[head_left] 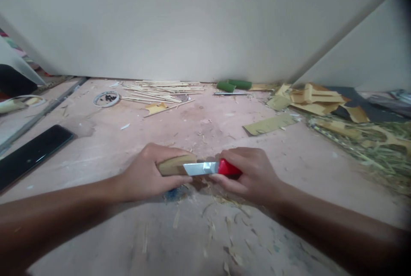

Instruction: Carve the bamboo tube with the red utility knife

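Note:
My left hand (147, 177) is closed round a tan piece of bamboo (175, 165) held low over the floor. My right hand (248, 175) grips the red handle of a knife (224, 168). Its silver blade (201, 168) lies flat against the bamboo piece, pointing left. Both hands meet at the middle of the view, just above a scatter of pale shavings (221, 220).
A black phone (30, 154) lies at the left. Thin bamboo sticks (160, 90) and a white ring-shaped lid (106, 98) lie near the far wall. Green bamboo tubes (233, 84), flat tan strips (314, 98) and green scrapings (375, 147) cover the right side.

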{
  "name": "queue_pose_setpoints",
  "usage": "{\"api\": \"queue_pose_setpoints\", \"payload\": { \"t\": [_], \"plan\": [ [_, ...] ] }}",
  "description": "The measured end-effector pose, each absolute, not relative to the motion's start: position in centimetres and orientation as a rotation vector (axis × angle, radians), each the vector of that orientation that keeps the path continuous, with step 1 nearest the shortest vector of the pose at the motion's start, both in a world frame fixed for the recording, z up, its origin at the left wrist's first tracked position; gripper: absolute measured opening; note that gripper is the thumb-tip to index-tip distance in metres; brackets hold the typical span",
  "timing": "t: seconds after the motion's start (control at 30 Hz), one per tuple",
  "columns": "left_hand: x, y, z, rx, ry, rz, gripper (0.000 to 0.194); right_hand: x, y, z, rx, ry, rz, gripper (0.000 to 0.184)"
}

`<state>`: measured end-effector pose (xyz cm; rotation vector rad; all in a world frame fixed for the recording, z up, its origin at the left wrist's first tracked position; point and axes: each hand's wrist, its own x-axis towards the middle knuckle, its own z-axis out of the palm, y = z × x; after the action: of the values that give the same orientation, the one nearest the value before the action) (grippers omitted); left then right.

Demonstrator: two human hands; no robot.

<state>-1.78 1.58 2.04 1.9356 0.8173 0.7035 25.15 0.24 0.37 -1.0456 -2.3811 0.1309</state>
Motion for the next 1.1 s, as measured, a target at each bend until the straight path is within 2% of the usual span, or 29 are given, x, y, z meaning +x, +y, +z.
{"api": "queue_pose_setpoints", "payload": {
  "t": [0.23, 0.5, 0.67, 1.1],
  "plan": [
    [-2.2, 1.7, 1.9, 1.956, 0.816, 0.742, 0.025, 25.4, 0.2, 0.5, -1.061, -2.372, 0.184, 0.036],
    [-1.7, 1.4, 2.0, 1.929, 0.740, 0.553, 0.026, 25.2, 0.1, 0.5, -1.078, -2.422, 0.169, 0.040],
    [-1.6, 1.1, 2.0, 1.912, 0.871, 0.502, 0.019, 25.4, 0.3, 0.8, -1.112, -2.310, 0.225, 0.041],
    [-1.9, 1.6, 2.3, 1.854, 0.897, 0.644, 0.023, 25.6, 0.5, 1.4, -1.172, -2.222, 0.294, 0.038]
  ]
}}
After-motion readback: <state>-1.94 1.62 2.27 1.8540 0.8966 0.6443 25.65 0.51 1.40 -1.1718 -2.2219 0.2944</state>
